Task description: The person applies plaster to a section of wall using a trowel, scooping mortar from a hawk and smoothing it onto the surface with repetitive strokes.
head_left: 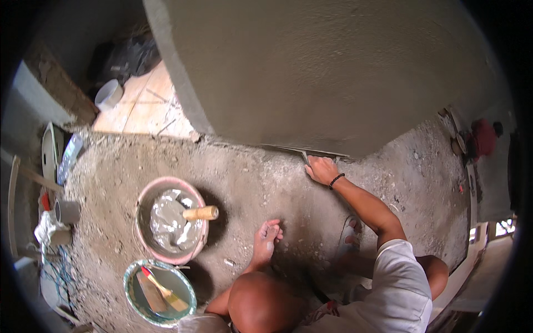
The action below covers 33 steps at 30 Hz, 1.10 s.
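My right hand [322, 169], a dark beaded bracelet at its wrist, is closed round the handle of a plastering trowel [305, 150]. The trowel's long thin blade lies against the bottom edge of a wall covered in smooth grey plaster [333, 72]. Beside my bent knee, my left hand [267, 236] hangs with loosely curled, slightly parted fingers and nothing visible in it. To its left stands a pink bucket [142, 236] of wet grey mix [166, 216], a wooden tool handle [200, 213] sticking out. In a green-rimmed bucket [191, 294] nearer me sits a paintbrush [165, 288] beside a flat brownish piece [151, 291].
Rough, gritty ground [233, 166] runs along the wall's foot. Light floor tiles [144, 105] with a white tub [109, 94] lie beyond the wall's left corner. A plastic bottle [70, 158] and a grey cup [67, 211] stand far left. A person in red [484, 139] is at the far right.
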Motion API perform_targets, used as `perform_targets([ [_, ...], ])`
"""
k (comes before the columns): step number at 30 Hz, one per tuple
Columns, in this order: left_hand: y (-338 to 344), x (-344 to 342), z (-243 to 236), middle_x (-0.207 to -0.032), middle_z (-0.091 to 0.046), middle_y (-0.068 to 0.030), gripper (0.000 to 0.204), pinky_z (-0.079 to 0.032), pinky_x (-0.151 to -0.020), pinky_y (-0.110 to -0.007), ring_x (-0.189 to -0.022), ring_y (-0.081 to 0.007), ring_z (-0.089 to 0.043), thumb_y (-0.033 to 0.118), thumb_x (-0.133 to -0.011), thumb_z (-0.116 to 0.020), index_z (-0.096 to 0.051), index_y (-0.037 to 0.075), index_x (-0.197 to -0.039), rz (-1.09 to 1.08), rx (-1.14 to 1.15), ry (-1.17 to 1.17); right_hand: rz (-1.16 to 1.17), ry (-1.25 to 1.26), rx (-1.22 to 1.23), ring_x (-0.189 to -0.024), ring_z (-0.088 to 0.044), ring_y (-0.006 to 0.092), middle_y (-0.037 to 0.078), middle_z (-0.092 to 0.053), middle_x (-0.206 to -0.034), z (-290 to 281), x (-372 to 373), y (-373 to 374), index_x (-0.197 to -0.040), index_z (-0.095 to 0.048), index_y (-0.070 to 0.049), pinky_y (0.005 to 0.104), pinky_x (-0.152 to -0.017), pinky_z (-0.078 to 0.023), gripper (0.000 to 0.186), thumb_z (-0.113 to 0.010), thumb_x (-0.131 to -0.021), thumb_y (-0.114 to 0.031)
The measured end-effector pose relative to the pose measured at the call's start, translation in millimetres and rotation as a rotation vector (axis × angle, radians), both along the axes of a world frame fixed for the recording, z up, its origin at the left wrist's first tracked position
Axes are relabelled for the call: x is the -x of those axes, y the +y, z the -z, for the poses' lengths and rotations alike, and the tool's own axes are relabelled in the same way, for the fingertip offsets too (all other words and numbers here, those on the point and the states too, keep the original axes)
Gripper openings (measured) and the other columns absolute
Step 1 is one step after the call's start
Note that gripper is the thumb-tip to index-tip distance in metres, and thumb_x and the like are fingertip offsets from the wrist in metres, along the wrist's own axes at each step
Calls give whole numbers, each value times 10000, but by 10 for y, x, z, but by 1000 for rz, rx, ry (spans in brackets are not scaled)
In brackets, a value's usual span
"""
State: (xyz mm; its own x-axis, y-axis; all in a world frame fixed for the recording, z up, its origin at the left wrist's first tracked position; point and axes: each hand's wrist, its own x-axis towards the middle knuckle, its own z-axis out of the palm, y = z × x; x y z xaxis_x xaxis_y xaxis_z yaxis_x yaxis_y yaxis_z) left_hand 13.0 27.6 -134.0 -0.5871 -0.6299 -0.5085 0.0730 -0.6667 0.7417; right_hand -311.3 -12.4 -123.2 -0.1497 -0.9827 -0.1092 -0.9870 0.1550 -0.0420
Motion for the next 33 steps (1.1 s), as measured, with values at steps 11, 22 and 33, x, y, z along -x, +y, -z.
perform_targets([
  [11,-70,355,-101,-889,-618,-56,320,-461,-708,-254,-787,-125,-596,218,-984,-559,-548,-11,-1207,65,29,123,-56,-85,276,-624,-632,391,228,-590,-646,-2169,6,-94,-836,-547,2,499,-602,-496,284,-589,-892,-273],
  [22,-153,345,-239,-879,-622,-46,299,-457,-699,-256,-767,-125,-597,218,-976,-567,-554,16,-1196,86,89,131,148,-299,682,-543,-534,55,-36,-533,-618,-4747,222,261,-803,-602,-89,221,-478,-423,256,-631,-906,-322],
  [33,-688,88,-1022,-920,-622,-58,321,-460,-746,-279,-798,-138,-583,201,-944,-591,-571,-13,-1182,23,418,119,-178,56,393,-529,-558,268,137,-531,-610,-2434,18,999,-882,-569,-20,409,-526,-483,260,-592,-917,-277],
])
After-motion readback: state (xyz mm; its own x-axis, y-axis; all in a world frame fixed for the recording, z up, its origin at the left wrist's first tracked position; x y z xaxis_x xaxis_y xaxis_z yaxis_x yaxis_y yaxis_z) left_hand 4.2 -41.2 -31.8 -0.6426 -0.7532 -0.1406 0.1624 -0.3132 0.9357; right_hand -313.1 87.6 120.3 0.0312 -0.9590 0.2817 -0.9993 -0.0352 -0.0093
